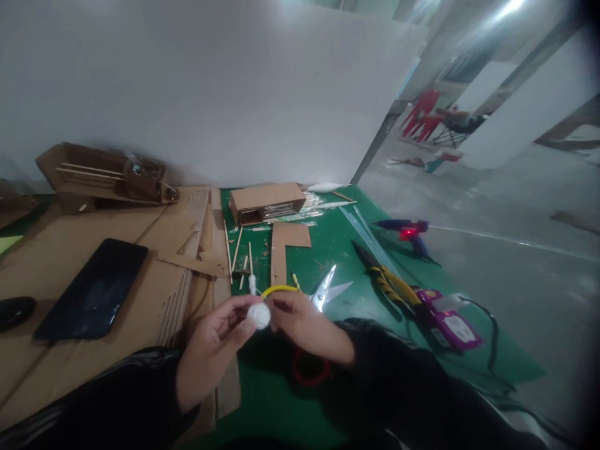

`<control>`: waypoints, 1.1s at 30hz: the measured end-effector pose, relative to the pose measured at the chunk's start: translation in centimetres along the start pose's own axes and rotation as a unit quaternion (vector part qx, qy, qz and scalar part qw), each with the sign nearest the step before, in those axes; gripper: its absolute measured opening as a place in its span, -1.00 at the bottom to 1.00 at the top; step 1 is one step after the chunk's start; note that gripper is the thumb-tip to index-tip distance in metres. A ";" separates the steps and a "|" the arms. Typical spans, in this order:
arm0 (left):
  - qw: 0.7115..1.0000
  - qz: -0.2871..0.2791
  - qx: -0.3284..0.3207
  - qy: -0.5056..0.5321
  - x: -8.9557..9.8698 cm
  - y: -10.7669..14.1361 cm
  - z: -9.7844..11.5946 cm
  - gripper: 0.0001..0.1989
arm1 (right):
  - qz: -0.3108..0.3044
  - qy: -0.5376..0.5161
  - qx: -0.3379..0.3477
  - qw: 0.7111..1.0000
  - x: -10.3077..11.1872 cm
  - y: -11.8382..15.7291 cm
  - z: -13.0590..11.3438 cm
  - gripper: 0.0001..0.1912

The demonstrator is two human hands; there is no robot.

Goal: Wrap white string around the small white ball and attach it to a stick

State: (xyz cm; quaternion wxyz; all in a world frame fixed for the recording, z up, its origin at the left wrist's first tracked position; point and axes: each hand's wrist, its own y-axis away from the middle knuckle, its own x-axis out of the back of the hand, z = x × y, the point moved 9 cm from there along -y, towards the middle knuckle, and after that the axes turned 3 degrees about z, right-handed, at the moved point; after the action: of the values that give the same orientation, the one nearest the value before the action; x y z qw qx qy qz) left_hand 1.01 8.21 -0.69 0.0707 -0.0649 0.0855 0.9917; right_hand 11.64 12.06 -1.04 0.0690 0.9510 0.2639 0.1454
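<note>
My left hand (213,340) pinches a small round white ball (259,315) that looks wound with thread, near the front middle of the green table. Just to its right, my right hand (300,322) has its fingers curled close to the ball; what they hold is hidden. A curved yellow strip (280,289) runs between the two hands. Behind the ball stands a thin stick with a white wrapped end (252,284). Scissors (325,290) with open blades lie beyond my right hand, their red handle partly under it.
Yellow-black pliers (391,284), a purple power strip (450,322) and a glue gun (407,230) with a red light lie right. Cardboard boxes (267,199) stand at the back. A black phone (100,287) rests on cardboard at left. Thin sticks lie mid-table.
</note>
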 end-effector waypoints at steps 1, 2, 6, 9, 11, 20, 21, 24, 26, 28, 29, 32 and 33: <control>1.000 -0.013 0.005 -0.006 -0.3 0.1 -0.1 -0.75 | -0.009 -0.003 -0.007 1.000 0.0 -0.2 0.2 -0.77; 1.000 -0.024 0.010 -0.013 -0.5 0.1 -0.2 -0.74 | -0.015 -0.004 -0.012 1.000 0.1 -0.4 0.3 -0.76; 0.997 -0.037 0.018 -0.063 -0.7 0.0 -0.6 -0.72 | -0.024 0.006 -0.019 1.000 0.5 -0.8 0.3 -0.76; 0.994 -0.032 0.016 -0.102 -0.6 -0.1 -0.8 -0.73 | -0.007 0.053 0.003 0.999 1.1 -0.8 -0.5 -0.74; 0.992 -0.031 0.015 -0.118 -0.7 -0.1 -0.9 -0.74 | 0.012 0.098 0.025 0.995 1.5 -0.7 -1.5 -0.74; 0.995 0.013 -0.019 -0.097 0.2 -0.5 -0.1 -0.66 | 0.028 0.163 0.114 0.979 -0.2 2.6 -5.8 -0.79; 0.996 0.018 -0.013 -0.085 0.4 -0.6 -0.1 -0.66 | 0.029 0.166 0.120 0.978 -0.4 2.9 -5.9 -0.79; 0.997 0.044 0.005 -0.064 1.1 -0.5 -0.2 -0.66 | 0.025 0.144 0.116 0.983 -1.0 3.4 -5.2 -0.78; 0.996 0.057 0.009 -0.061 1.3 -0.3 -0.2 -0.66 | 0.013 0.105 0.101 0.989 -1.5 3.4 -4.3 -0.76; 0.997 0.063 0.008 -0.053 1.3 -0.1 -0.1 -0.67 | -0.006 0.053 0.082 0.995 -2.1 3.2 -3.2 -0.75; 0.997 0.064 0.008 -0.047 1.3 0.0 -0.1 -0.67 | -0.017 0.026 0.074 0.997 -2.5 3.0 -2.7 -0.75; 0.998 0.053 0.003 -0.027 0.9 0.1 0.0 -0.68 | -0.043 -0.031 0.057 0.997 -3.3 2.4 -1.7 -0.75; 0.999 0.045 -0.002 -0.023 0.8 0.1 0.1 -0.69 | -0.043 -0.038 0.052 0.997 -3.2 2.1 -1.5 -0.75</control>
State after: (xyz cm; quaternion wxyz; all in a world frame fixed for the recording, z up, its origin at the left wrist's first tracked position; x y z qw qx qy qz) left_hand 0.24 8.26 -0.72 0.0275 -0.0387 0.0852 0.9952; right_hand 9.56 8.69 0.03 0.0357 0.9461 0.3085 0.0918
